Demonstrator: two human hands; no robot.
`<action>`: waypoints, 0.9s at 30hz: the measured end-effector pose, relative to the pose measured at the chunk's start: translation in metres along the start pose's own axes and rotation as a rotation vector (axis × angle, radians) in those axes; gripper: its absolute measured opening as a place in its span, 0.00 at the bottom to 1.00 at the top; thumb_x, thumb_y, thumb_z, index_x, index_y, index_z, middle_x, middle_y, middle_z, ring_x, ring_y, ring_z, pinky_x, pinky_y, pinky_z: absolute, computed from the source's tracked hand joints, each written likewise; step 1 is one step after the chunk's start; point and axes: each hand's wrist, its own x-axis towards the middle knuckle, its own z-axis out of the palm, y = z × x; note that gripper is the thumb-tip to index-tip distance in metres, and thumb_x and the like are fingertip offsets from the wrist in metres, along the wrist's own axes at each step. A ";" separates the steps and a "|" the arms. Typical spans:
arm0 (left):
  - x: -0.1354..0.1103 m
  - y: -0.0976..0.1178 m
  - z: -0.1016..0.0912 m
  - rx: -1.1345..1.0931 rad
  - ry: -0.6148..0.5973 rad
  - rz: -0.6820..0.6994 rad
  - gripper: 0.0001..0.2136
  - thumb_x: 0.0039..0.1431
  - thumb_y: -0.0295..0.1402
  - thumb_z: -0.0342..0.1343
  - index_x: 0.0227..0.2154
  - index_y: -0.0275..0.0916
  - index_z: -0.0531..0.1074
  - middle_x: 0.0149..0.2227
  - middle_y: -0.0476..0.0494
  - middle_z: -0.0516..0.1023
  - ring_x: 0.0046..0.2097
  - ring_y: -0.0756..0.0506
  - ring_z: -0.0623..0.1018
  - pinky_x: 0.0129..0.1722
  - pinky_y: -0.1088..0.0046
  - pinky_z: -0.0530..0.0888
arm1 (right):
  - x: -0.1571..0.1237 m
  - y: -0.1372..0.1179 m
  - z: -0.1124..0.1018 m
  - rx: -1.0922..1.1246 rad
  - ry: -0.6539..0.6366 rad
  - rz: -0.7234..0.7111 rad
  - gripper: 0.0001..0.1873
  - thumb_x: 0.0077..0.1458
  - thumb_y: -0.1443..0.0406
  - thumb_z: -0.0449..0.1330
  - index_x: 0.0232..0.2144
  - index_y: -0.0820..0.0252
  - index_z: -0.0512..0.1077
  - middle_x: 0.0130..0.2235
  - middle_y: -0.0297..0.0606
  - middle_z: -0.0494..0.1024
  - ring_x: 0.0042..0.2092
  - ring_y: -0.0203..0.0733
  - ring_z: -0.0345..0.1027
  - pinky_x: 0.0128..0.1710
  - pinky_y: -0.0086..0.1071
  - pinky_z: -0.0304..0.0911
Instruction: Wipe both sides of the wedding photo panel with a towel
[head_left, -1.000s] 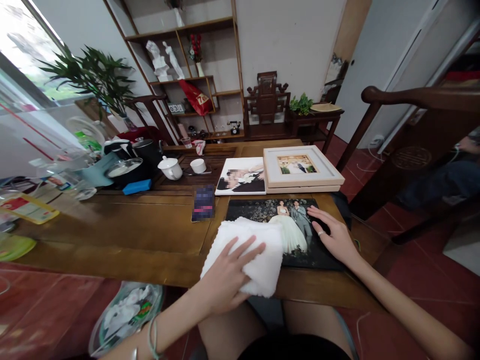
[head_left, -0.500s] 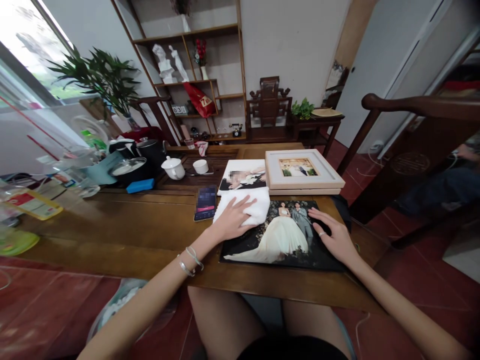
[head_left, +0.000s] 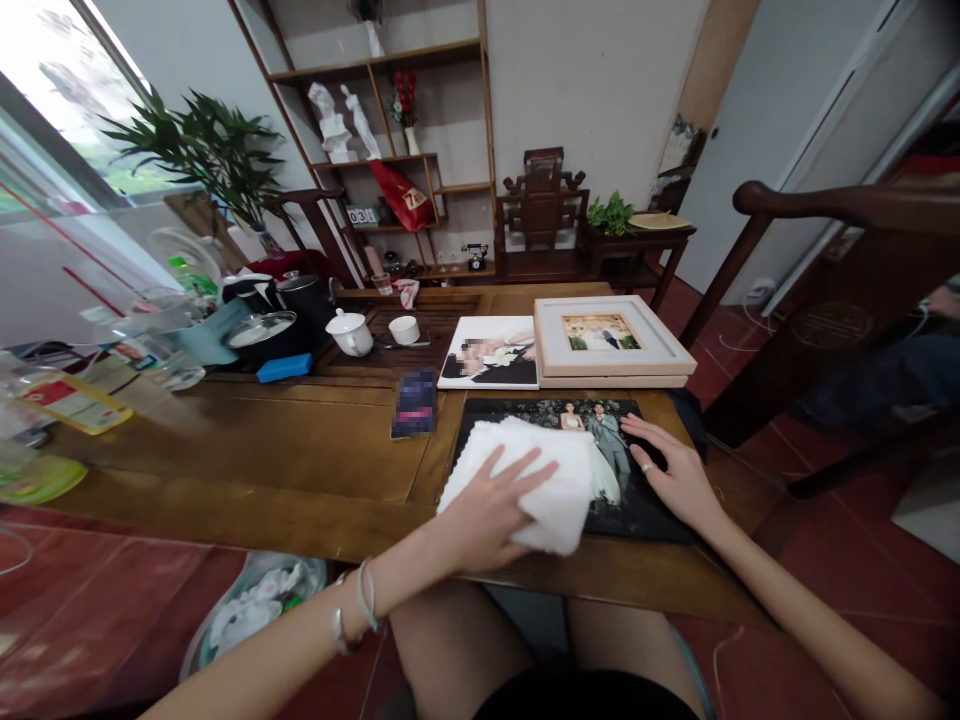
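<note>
- White cloth [head_left: 566, 503]: likely light, soft; left hand [head_left: 487, 515] on top, fingers spread.
- Photo panel [head_left: 613, 458]: probably stiff, slick; grip edges.
- Right hand [head_left: 677, 477]: fingers slightly parted.

Both forearms are bare along all I can see of them, slim, and the fingers on the left hand [head_left: 491, 515] look long and narrow. Round the left wrist go two bracelets: nearer the hand, a thin pale band [head_left: 367, 597], whitish with a touch of green, and just beside it, on the elbow side, a shiny silver bangle [head_left: 340, 630]. The right hand [head_left: 677, 480] wears one slim, silvery ring [head_left: 649, 467]; its pattern, if any, is too small for me to read. The thighs are bare too, up to a plain black garment [head_left: 585, 697] across the lap, and I cannot tell its cut.
</note>
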 end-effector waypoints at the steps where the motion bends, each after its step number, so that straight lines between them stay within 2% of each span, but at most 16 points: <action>1: 0.007 -0.012 0.001 0.014 0.004 -0.040 0.16 0.59 0.42 0.55 0.47 0.42 0.74 0.68 0.43 0.48 0.67 0.33 0.48 0.63 0.45 0.47 | 0.000 0.000 0.000 0.005 -0.001 0.000 0.16 0.58 0.63 0.52 0.47 0.58 0.74 0.54 0.45 0.74 0.57 0.48 0.66 0.60 0.48 0.58; 5: 0.034 -0.057 0.004 0.057 0.050 -0.174 0.18 0.64 0.45 0.48 0.45 0.40 0.76 0.67 0.43 0.52 0.67 0.36 0.51 0.62 0.48 0.50 | 0.000 -0.001 0.000 0.021 0.007 0.000 0.16 0.58 0.63 0.53 0.47 0.56 0.74 0.53 0.43 0.75 0.57 0.48 0.66 0.59 0.49 0.58; 7: 0.043 -0.066 0.004 0.068 0.066 -0.212 0.18 0.65 0.45 0.47 0.46 0.40 0.75 0.67 0.45 0.52 0.67 0.36 0.50 0.62 0.48 0.52 | 0.000 -0.001 0.000 0.022 0.010 -0.002 0.16 0.58 0.63 0.53 0.47 0.56 0.73 0.53 0.43 0.75 0.57 0.48 0.66 0.59 0.49 0.58; 9: 0.047 -0.063 0.004 0.070 0.070 -0.225 0.19 0.65 0.45 0.46 0.47 0.41 0.75 0.67 0.46 0.52 0.67 0.36 0.50 0.62 0.47 0.52 | 0.000 -0.002 -0.001 0.022 0.009 -0.002 0.16 0.58 0.63 0.53 0.47 0.56 0.74 0.53 0.43 0.75 0.57 0.48 0.66 0.59 0.49 0.58; 12: 0.042 -0.036 0.005 0.050 0.056 -0.189 0.18 0.64 0.46 0.48 0.47 0.42 0.75 0.67 0.47 0.52 0.67 0.34 0.50 0.62 0.45 0.49 | 0.000 -0.003 -0.001 0.013 0.011 0.005 0.16 0.58 0.63 0.53 0.46 0.56 0.74 0.53 0.43 0.75 0.57 0.48 0.67 0.59 0.48 0.59; 17: 0.020 0.036 0.005 0.010 0.039 0.022 0.17 0.59 0.45 0.53 0.46 0.42 0.76 0.69 0.45 0.44 0.68 0.30 0.44 0.62 0.41 0.45 | 0.001 -0.004 -0.001 0.012 0.015 0.002 0.16 0.58 0.62 0.53 0.45 0.58 0.74 0.52 0.45 0.76 0.57 0.49 0.67 0.58 0.48 0.59; 20: 0.014 0.056 0.005 0.004 0.042 0.093 0.17 0.59 0.46 0.53 0.42 0.42 0.77 0.69 0.45 0.42 0.68 0.28 0.41 0.62 0.40 0.42 | 0.001 -0.004 -0.001 0.029 0.013 0.000 0.16 0.58 0.62 0.53 0.45 0.57 0.74 0.53 0.44 0.75 0.57 0.49 0.67 0.58 0.49 0.60; 23: 0.022 0.041 0.004 -0.005 0.034 0.063 0.16 0.58 0.44 0.53 0.44 0.42 0.77 0.69 0.45 0.43 0.68 0.31 0.44 0.62 0.41 0.46 | 0.001 -0.004 -0.002 0.029 0.008 0.001 0.16 0.58 0.62 0.53 0.45 0.57 0.74 0.53 0.44 0.75 0.57 0.49 0.67 0.58 0.49 0.59; 27: 0.047 -0.008 0.002 0.013 0.034 -0.106 0.16 0.61 0.43 0.51 0.46 0.43 0.75 0.67 0.45 0.50 0.67 0.34 0.50 0.62 0.43 0.50 | 0.000 -0.003 -0.001 0.022 0.015 0.004 0.16 0.57 0.63 0.53 0.46 0.56 0.74 0.53 0.43 0.76 0.57 0.48 0.67 0.59 0.48 0.59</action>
